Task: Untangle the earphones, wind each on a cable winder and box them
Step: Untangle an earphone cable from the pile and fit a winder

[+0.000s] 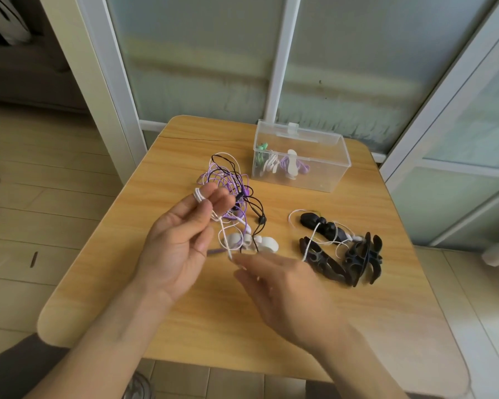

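Observation:
A tangle of purple, black and white earphone cables (231, 185) lies on the wooden table (185, 321). My left hand (179, 240) is raised palm-up over it, with white cable (198, 195) wound round a fingertip and pinched by the thumb. My right hand (283, 286), blurred, pinches the lower end of that white cable near two white winders (267, 244). Several black winders (343, 254) lie to the right with a white cable (310, 240) across them. A clear plastic box (329, 171) at the back holds wound earphones on winders.
The small table stands against frosted glass doors (329, 67) with white frames. Tiled floor surrounds it, with a doorway at the left. The box's lid stands open at the back.

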